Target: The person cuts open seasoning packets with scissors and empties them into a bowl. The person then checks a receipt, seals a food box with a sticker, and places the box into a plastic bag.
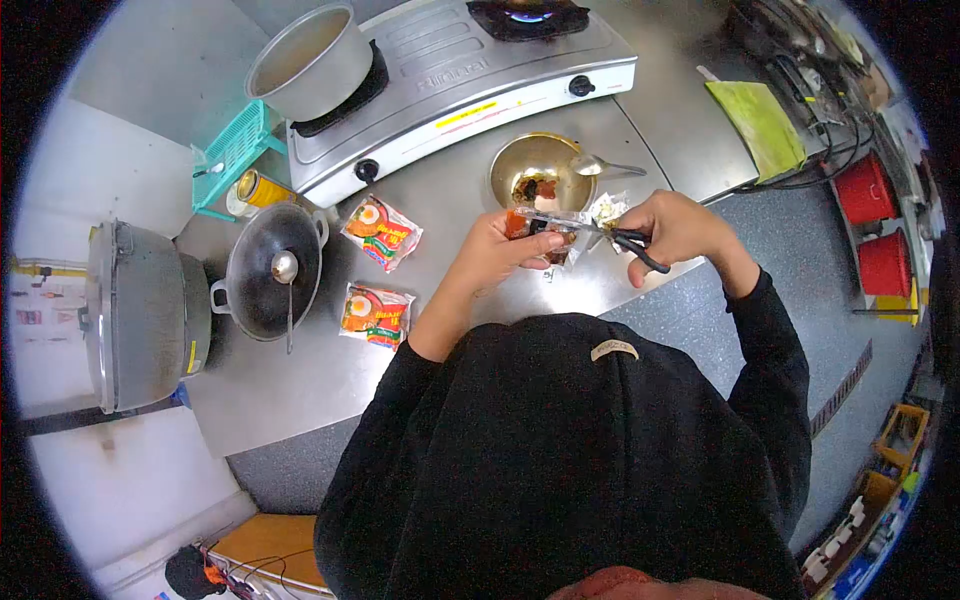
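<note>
My left hand (492, 255) is closed around a strip of seasoning sachets (545, 228), one with orange-red contents and one dark. In my right hand (678, 238) is a pair of scissors (638, 246) with black handles; the blades reach to the sachets' right side. A metal bowl (513, 158) stands just beyond my hands, holding dark sauce and reddish and pale powder. A spoon (612, 168) rests over the bowl's right rim. A small clear packet with pale bits (608, 209) lies between the bowl and my right hand.
Two instant noodle packets (382, 233) lie on the steel counter (300, 385). Left of them sits a wok (250, 285) with a ladle (285, 267), beside a large pot (150, 310). The gas stove (450, 75) bears a saucepan (310, 65); its right burner shows a blue flame (530, 16).
</note>
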The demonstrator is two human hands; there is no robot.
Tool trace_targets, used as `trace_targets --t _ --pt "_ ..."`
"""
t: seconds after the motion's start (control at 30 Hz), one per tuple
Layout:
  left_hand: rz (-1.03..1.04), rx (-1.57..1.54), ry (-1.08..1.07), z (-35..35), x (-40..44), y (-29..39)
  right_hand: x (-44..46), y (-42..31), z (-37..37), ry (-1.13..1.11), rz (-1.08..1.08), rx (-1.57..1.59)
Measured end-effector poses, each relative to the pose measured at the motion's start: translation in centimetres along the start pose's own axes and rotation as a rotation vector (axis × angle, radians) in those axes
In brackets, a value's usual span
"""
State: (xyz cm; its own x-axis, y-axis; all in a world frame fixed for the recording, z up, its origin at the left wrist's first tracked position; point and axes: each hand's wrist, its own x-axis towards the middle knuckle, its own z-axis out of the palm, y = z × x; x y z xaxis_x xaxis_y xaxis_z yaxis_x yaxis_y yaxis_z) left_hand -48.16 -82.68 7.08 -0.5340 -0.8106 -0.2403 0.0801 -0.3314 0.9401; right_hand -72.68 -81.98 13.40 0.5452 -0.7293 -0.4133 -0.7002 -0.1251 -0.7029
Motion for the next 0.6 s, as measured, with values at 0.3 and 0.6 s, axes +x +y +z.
trace_targets --t 0.3,0.6 --pt "0.007 0.003 -0.058 0.9 -0.1 0.9 -0.6 -1.4 -0.8 -0.016 -0.051 -0.123" --pt "0.004 -0.002 -0.109 1.4 -0.1 1.5 -1.0 -1.3 -1.5 -0.058 -0.037 -0.026"
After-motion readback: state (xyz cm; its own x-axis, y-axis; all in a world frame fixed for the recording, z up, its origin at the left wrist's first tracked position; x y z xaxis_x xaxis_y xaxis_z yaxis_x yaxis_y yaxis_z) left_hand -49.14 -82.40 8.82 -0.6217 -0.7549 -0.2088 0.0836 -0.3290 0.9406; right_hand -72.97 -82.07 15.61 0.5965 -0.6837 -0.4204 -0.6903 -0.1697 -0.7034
